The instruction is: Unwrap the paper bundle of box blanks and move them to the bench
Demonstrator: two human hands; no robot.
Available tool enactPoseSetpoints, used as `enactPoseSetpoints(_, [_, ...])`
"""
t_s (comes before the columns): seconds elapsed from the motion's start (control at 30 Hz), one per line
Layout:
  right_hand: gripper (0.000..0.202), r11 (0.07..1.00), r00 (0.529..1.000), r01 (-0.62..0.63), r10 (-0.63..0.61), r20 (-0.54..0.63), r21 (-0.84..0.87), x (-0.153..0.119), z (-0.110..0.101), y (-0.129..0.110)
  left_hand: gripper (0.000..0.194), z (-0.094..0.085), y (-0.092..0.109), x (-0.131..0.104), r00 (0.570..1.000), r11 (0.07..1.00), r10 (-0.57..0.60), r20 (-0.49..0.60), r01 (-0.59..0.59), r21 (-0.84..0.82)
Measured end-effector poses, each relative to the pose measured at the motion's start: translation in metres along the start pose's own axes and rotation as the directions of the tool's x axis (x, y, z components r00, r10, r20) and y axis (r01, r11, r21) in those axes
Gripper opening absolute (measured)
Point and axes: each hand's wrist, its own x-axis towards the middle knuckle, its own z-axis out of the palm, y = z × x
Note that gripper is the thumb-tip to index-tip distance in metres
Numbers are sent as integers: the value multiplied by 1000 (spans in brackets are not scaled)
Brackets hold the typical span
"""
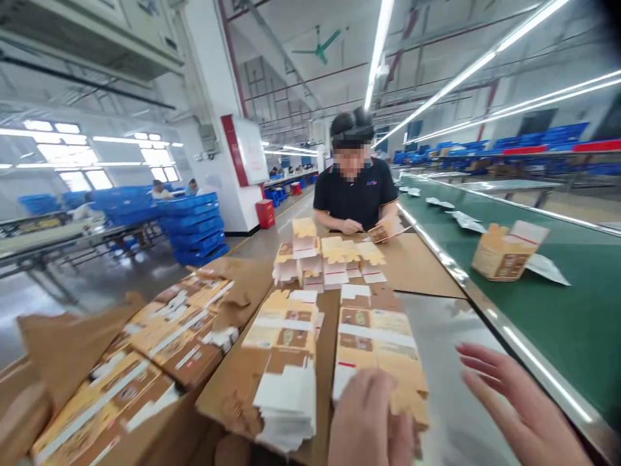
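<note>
Flat cartons [378, 349] under left hand [371, 421] — conveyor [557, 310] beside

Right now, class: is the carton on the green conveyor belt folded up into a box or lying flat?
Folded up. The carton stands as a box on the belt, top flaps open, unlike the flat stacks on the table.

bare table [436, 323] lies open between the two hands and ahead of the right hand [514, 408]. flat carton stacks [373, 349] crowd the left hand [369, 421], more stacks left of it, folded boxes [330, 259] blocking farther ahead.
</note>
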Motion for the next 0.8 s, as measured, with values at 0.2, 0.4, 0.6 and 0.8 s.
enactPoseSetpoints(0.2, [29, 970, 952, 185, -138, 273, -156, 68, 46, -19, 31, 21, -25, 100, 891, 965, -146, 429, 32, 261])
enactPoseSetpoints(0.4, [20, 960, 892, 192, -85, 444, -202, 81, 60, -36, 11, 35, -42, 107, 851, 949, -174, 496, 11, 314])
enactPoseSetpoints(0.6, [17, 997, 883, 73, -74, 464, 20, 81, 59, -27, 26, 56, -69, 89, 916, 997, -69, 395, 47, 64])
enactPoseSetpoints(0.8, [22, 897, 915, -107, -80, 395, 430, 74, 64, -17, 35, 64, -71, 77, 961, 945, -223, 164, 254, -207])
